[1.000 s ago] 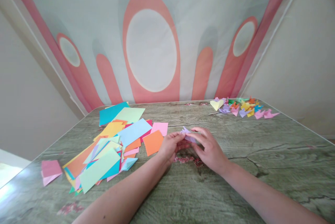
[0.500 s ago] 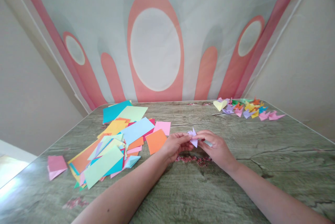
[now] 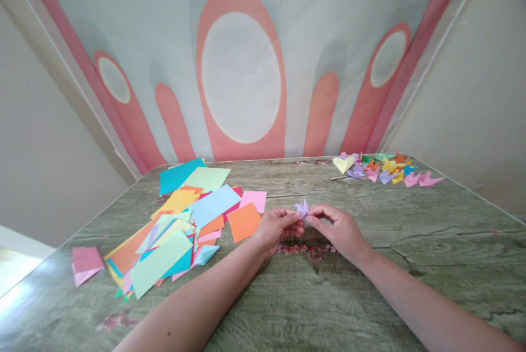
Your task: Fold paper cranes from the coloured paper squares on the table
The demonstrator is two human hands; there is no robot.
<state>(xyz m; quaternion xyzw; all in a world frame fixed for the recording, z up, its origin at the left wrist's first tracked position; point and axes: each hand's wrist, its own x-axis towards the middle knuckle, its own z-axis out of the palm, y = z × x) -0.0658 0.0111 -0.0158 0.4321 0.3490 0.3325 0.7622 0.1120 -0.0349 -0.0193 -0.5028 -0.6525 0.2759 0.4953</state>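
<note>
Both your left hand (image 3: 279, 227) and right hand (image 3: 344, 234) have fingertips clamped on the lilac folded paper (image 3: 303, 209), lower centre, so pinch lightly to spare its creases.

Soft, fairly bright light; glare whitening the left edge of the wood-grain tabletop (image 3: 411, 215). Faint shade lying beneath the forearms. Wide lens stretching the borders, walls slanting steeply. Purple folded paper (image 3: 302, 209) showing slightly soft.
</note>
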